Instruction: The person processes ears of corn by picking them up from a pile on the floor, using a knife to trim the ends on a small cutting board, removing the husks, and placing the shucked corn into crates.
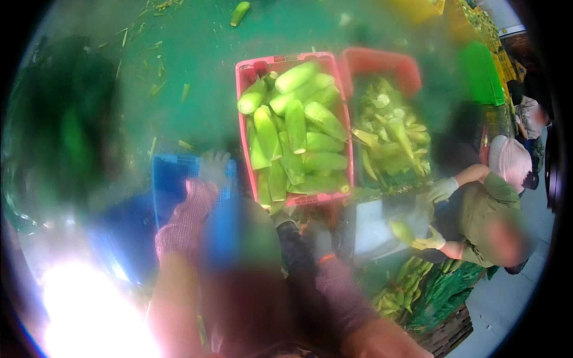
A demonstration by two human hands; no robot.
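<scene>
My left hand (214, 169), in a pale glove with a pinkish knit sleeve, lies over the right part of a blue plastic crate (175, 172). Its fingertips are near the crate's far rim; whether they grip it is unclear. Blurred and low in the middle, my right hand (320, 239) wears a greyish glove with an orange cuff band. Anything in its fingers cannot be made out. A pink plastic crate (349, 154) in front of me holds several green-husked ears of corn (295, 127). My right hand is below this crate's near edge.
A red-rimmed crate (380, 69) of loose husks (396, 129) stands to the right. There a co-worker (481, 215) in pale gloves handles a corn ear (402, 232) above a white board (369, 226). More corn (405, 286) lies beside a green sack (447, 291). Husk scraps litter the green floor (197, 53).
</scene>
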